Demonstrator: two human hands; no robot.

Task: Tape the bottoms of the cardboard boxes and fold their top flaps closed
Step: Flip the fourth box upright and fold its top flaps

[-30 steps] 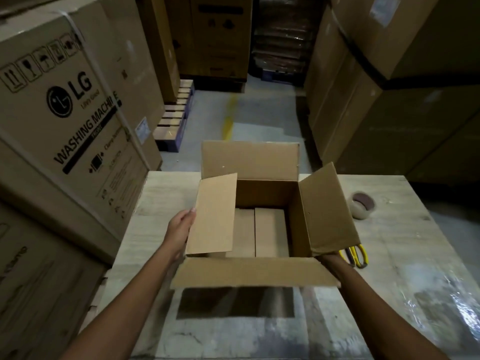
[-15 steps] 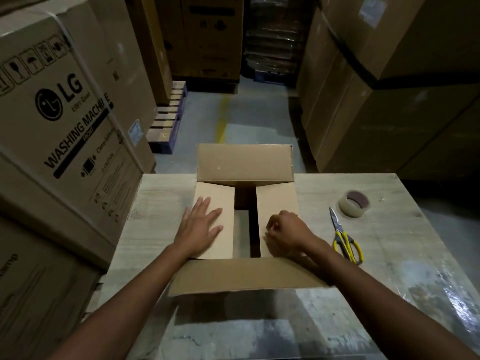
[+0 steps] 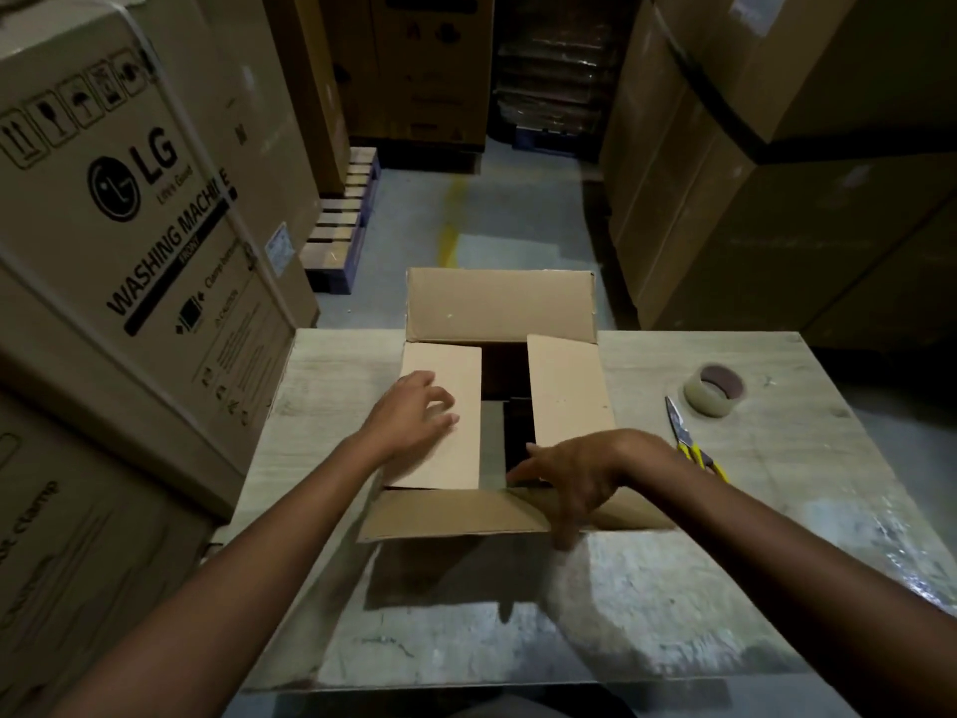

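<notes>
The cardboard box (image 3: pixel 499 308) sits centre frame on the table (image 3: pixel 777 510); the left hand (image 3: pixel 414 412), fingers loosely spread, presses the left flap (image 3: pixel 443 357) flat, likely against springback; the right hand (image 3: pixel 580 474) drapes over the near flap (image 3: pixel 450 515), probably to raise it; whether it grips, I cannot tell.

Plain tan-brown cardboard box (image 3: pixel 499 305), unprinted, dark inside. Pale grey-beige worktop (image 3: pixel 321 406) with faint wood-grain streaks and shiny whitish patches. Tape roll (image 3: pixel 714 391), cloudy clear with a reddish-brown core. Scissors (image 3: pixel 694 448) with yellow handles and silvery blades. Brown washing machine carton (image 3: pixel 129 199) printed with black lettering and handling symbols. Grey floor (image 3: pixel 518 235) with a worn yellow stripe (image 3: pixel 450 220). Pallet (image 3: pixel 342 225), possibly blue-edged.
</notes>
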